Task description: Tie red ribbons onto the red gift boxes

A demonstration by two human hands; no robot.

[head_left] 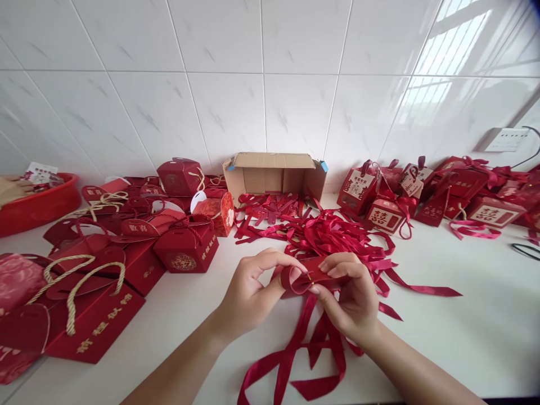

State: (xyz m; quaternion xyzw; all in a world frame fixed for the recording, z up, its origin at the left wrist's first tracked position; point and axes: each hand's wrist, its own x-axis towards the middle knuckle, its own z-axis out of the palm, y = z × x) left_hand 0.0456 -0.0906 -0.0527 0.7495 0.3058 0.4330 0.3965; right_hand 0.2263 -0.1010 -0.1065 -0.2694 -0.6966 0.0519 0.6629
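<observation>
Just in front of me, above the white table, both hands meet at a small dark red gift box, mostly covered by fingers. My left hand is closed, its thumb and forefinger pinching a loop of red ribbon at the box's left side. Closed from the right, my right hand has its fingertips over the box's upper face and its thumb by a thin gold-coloured bit. Long ribbon tails hang beneath onto the table. Right behind the hands lies a heap of loose red satin ribbons.
An open cardboard box lies against the tiled wall, with small red tags before it. Red boxes with cord handles crowd the left, near a red basin. Ribboned boxes stand right, below a power socket.
</observation>
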